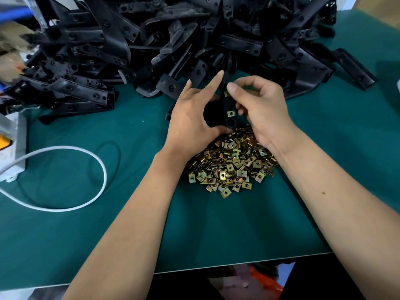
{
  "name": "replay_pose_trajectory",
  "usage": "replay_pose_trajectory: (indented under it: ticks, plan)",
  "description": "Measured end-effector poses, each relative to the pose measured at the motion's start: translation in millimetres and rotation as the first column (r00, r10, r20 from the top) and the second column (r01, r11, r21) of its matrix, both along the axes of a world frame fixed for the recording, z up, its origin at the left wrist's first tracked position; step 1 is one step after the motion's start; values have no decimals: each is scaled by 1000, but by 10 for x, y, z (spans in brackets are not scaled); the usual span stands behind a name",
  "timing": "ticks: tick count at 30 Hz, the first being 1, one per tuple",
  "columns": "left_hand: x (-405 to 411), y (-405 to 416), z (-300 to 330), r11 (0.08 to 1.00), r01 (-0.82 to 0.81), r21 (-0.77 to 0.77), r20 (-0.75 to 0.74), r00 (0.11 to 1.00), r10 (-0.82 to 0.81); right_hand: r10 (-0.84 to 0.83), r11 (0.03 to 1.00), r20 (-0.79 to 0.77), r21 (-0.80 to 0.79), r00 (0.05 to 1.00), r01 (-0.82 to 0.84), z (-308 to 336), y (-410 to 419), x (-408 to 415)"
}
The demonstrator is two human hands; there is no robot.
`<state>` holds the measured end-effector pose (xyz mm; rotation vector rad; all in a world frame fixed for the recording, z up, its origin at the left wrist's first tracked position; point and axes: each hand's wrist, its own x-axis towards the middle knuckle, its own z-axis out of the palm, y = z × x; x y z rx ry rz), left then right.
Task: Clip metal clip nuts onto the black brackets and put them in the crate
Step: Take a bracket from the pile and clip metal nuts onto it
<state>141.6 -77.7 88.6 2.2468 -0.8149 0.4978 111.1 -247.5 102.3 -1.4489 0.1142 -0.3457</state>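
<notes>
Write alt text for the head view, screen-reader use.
Two bare hands hold a black bracket upright over a pile of brass-coloured clip nuts on a green table; the right hand pinches a clip nut near its top, the left hand steadies it. Behind lies a heap of black brackets; a white cable loops at left.

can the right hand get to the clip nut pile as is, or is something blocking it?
Probably yes, once it lets go. The right hand sits just above the clip nut pile, with nothing between them, but its fingers are pinching the black bracket that the left hand also holds.
</notes>
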Motion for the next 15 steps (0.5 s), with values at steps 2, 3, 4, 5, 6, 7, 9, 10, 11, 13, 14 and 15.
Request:
replay_pose_trajectory:
  ticks: [2,3,4,5,6,7,9,10,11,13,14,15]
  plan:
    - [-2,-5,8,999,-41,-7,7,999,41,7,998,-26,57,1000,-5,14,-23,3]
    - [-2,5,12,997,-72,-13,7,997,72,0,1000,-39,23,999,1,16,-33,2]
    - [0,20,15,994,-110,-17,5,994,110,-8,999,-50,-53,999,5,13,-41,-1]
    - [2,40,19,988,-151,-17,4,989,151,-8,989,-54,-148,999,0,6,-36,-7]
    - [2,56,23,982,-187,-14,6,982,187,-1,970,-55,-241,998,-12,-2,-24,-15]
    - [3,67,26,977,-211,-8,10,977,212,6,945,-53,-328,999,-23,-9,-7,-24]
    - [-4,65,27,971,-238,5,29,971,238,2,870,-21,-492,1000,-12,-10,38,-39]
    - [-9,57,26,968,-249,14,46,968,249,-4,827,3,-562,1000,5,-5,64,-50]
    - [-13,49,24,965,-263,24,63,963,261,-9,791,26,-612,1000,23,1,87,-57]
    - [-24,34,21,958,-284,36,86,956,280,-13,758,51,-651,999,43,2,122,-71]
    - [-31,26,24,956,-290,38,98,953,285,-25,753,52,-656,998,54,-2,134,-74]
    - [-38,14,27,954,-296,44,113,951,289,-48,747,49,-661,998,69,-7,143,-68]
